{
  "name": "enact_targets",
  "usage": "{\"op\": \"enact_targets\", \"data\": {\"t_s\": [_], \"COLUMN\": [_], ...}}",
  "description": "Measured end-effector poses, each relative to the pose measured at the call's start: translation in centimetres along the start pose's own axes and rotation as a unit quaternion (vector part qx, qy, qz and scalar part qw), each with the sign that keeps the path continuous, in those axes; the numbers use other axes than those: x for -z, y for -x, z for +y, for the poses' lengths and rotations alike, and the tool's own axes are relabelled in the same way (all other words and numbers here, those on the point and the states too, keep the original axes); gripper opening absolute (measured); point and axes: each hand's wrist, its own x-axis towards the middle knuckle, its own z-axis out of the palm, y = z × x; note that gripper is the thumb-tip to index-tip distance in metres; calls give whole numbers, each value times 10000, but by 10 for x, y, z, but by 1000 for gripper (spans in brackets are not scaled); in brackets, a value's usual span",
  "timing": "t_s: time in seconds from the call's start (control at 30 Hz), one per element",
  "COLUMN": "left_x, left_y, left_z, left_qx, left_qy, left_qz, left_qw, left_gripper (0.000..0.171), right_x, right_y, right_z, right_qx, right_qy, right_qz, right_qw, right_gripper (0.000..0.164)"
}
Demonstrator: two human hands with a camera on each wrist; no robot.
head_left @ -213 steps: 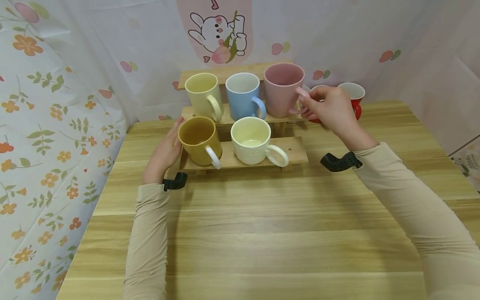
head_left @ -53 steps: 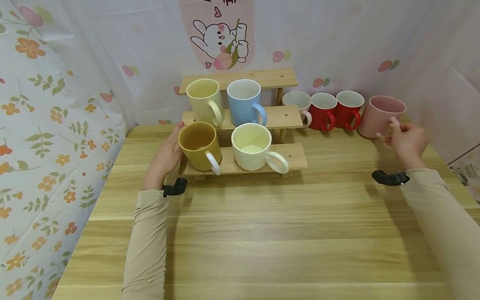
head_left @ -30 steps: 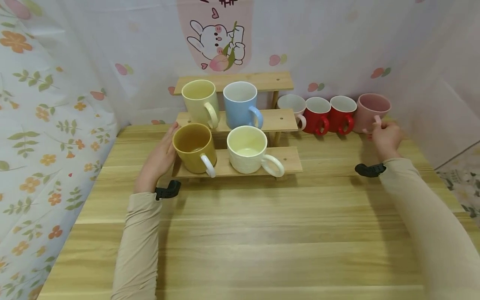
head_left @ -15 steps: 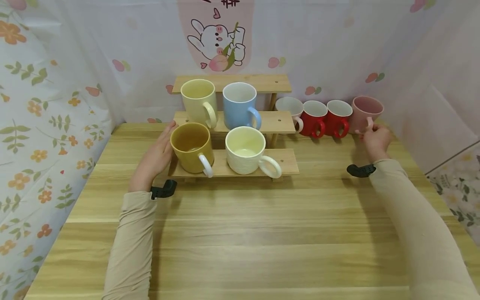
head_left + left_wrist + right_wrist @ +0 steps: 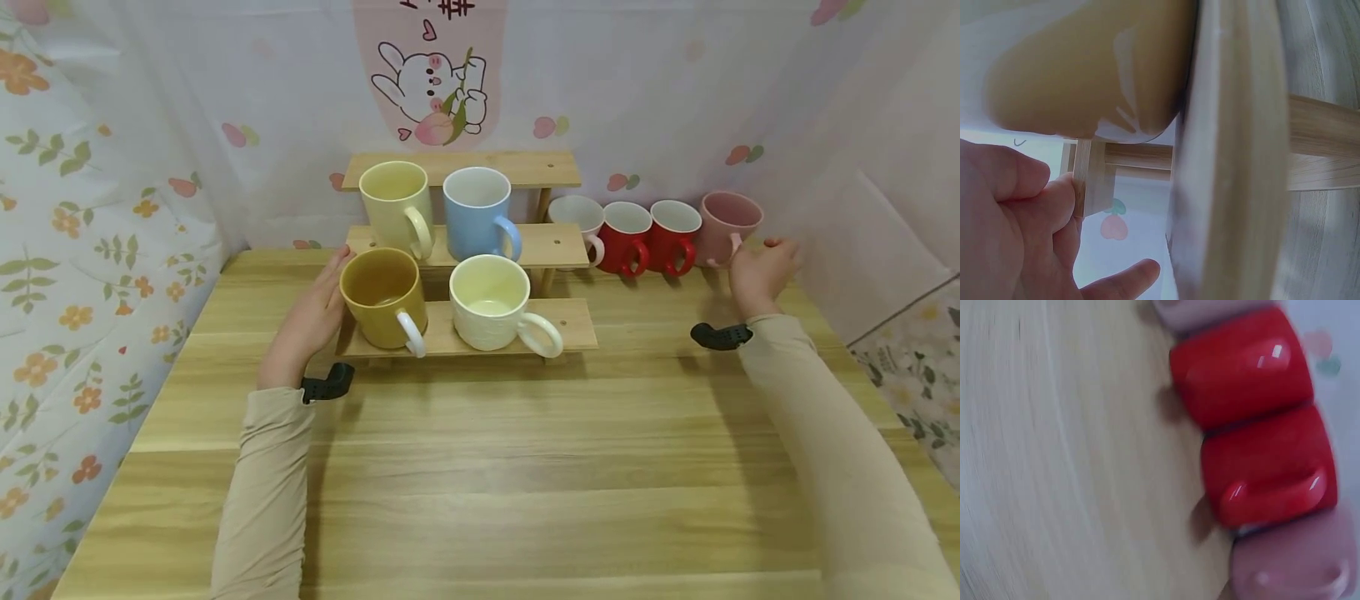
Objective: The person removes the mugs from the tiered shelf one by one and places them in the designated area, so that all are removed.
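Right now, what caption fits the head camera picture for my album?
Left hand rests beside the mustard mug on the wooden rack; right hand sits by the pink mug ending a row of mugs.

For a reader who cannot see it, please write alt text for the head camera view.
A right hand hovers just off a pink mug ending a row of mugs on a wooden table. The left hand rests against a mustard mug on a stepped wooden rack.

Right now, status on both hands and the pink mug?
Left hand open against mustard-yellow ceramic mug. Right hand open, grip released. Pink ceramic mug upright on table beside red mugs. Nothing obstructing.
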Motion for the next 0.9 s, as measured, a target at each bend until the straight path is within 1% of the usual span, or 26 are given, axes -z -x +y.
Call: {"op": "enact_targets", "data": {"t_s": [0.07,0.2,0.27,0.33,0.47,0.53,0.6,0.73,0.9], "left_x": [0,0,0,0,-2,-2,-2,-2,-2], "left_y": [1,1,1,0,0,-1,-1,-1,-1], "left_z": [-1,-2,-2,-2,-2,-2,-2,-3,-3], "left_qx": [3,-33,-54,-70,-65,-71,-103,-117,-107], "left_qy": [22,80,84,68,-1,5,46,114,120], "left_qz": [28,67,71,68,71,73,87,64,49], "left_qw": [10000,9999,9999,9999,10000,9999,9999,9998,9999], "left_gripper": [55,55,55,56,55,55,55,55,55], "right_x": [0,-1,-3,-5,-8,-10,-12,-19,-26], "right_y": [6,25,34,44,65,76,86,102,122], "right_z": [-9,-27,-34,-42,-57,-64,-70,-79,-91], "right_qx": [161,694,892,977,1024,1133,1324,1680,1836], "right_qy": [-210,-370,-459,-542,-831,-810,-742,-598,-492], "right_qz": [47,-191,-365,-589,-1210,-1504,-1754,-2026,-2450], "right_qw": [9996,9967,9943,9920,9839,9788,9727,9629,9507], "right_gripper": [21,14,8,7,7,8,14,21,21]}}
